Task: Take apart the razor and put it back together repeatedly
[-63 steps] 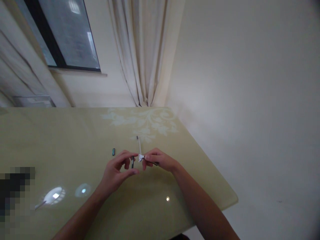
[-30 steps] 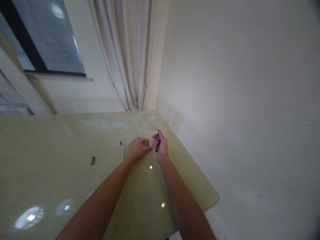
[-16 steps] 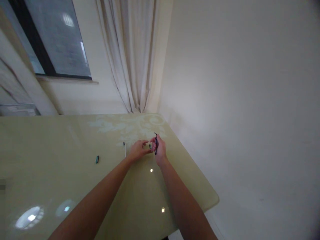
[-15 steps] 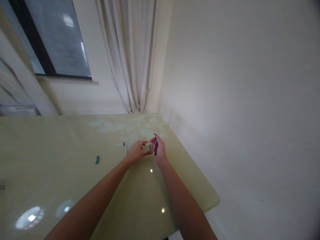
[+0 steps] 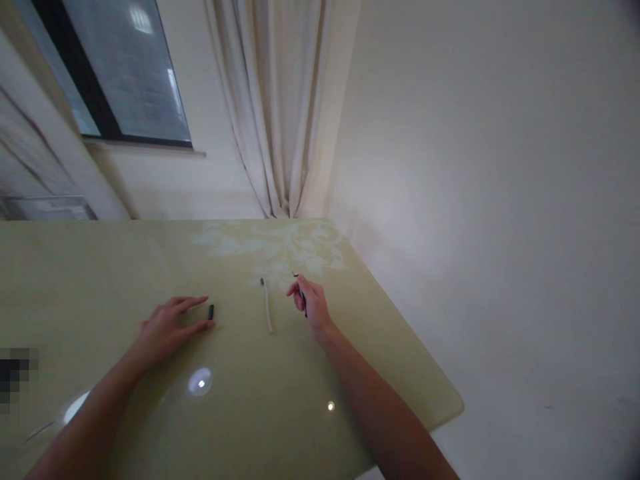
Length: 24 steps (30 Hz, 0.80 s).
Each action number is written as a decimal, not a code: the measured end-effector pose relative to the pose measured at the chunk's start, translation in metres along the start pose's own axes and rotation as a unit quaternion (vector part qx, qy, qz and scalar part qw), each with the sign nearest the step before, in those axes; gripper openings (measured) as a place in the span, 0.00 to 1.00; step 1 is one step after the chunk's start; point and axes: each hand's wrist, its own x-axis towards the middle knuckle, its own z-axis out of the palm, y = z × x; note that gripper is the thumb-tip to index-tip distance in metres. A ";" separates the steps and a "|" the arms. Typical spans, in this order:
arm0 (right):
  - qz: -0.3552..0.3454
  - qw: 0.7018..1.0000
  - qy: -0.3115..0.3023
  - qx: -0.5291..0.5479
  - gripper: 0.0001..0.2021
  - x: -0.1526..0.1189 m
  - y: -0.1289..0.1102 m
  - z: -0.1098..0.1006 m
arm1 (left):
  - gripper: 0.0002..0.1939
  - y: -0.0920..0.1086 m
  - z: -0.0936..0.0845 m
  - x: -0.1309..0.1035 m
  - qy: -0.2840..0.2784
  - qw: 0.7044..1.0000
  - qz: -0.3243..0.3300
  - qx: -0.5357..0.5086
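- My left hand [image 5: 173, 325] is out over the table, its thumb and forefinger parted; the forefinger leaves a gap, and I cannot tell from here whether the thumb touches anything.
- Between those two tips I see a small, dark green-and-black rectangular piece [image 5: 211, 312] on the glossy yellow-green table [image 5: 250, 427], well in from the far edge; its material and markings are too small to read.
- My right hand [image 5: 313, 303], nearer the table's right edge, has its fingers curled closed around a slim black tool [image 5: 303, 304]; the palm and fingers hide much of it, though a thin, bent end shows above.
- Between both hands, a slender white rod with a dark tip [image 5: 268, 312] lies on the table, tip towards the far edge, touching neither hand.
- At the table's left side a blocky, pixelated dark patch [image 5: 15, 373] masks whatever is there.
- Both forearms run out of my view below.
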 end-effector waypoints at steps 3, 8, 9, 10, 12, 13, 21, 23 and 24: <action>-0.002 1.000 -0.013 -0.023 0.28 -0.005 -0.001 -0.002 | 0.26 0.007 0.005 0.002 -0.022 0.999 0.029 0.017; 0.019 0.999 -0.033 -0.018 0.26 -0.012 -0.007 0.005 | 0.21 0.020 0.013 -0.003 0.059 0.993 0.101 -0.025; 0.036 0.999 -0.039 -0.007 0.24 -0.014 -0.007 0.008 | 0.21 0.028 0.014 -0.006 0.088 0.987 0.126 -0.054; 0.058 0.997 -0.048 0.007 0.23 -0.017 -0.007 0.011 | 0.22 0.039 0.014 -0.010 0.118 0.976 0.159 -0.095; 0.112 0.990 -0.078 0.044 0.19 -0.023 -0.006 0.019 | 0.22 0.065 0.014 -0.021 0.161 0.947 0.225 -0.164; 0.138 0.983 -0.098 0.063 0.18 -0.027 -0.006 0.023 | 0.21 0.079 0.014 -0.027 0.169 0.934 0.251 -0.189; 0.171 0.965 -0.165 0.110 0.18 -0.044 -0.013 0.039 | 0.18 0.115 0.014 -0.050 0.148 0.909 0.278 -0.275; 0.163 0.970 -0.152 0.096 0.18 -0.044 -0.013 0.039 | 0.18 0.113 0.015 -0.049 0.149 0.909 0.267 -0.283; 0.160 0.971 -0.152 0.089 0.18 -0.044 -0.012 0.038 | 0.18 0.112 0.016 -0.049 0.147 0.909 0.263 -0.288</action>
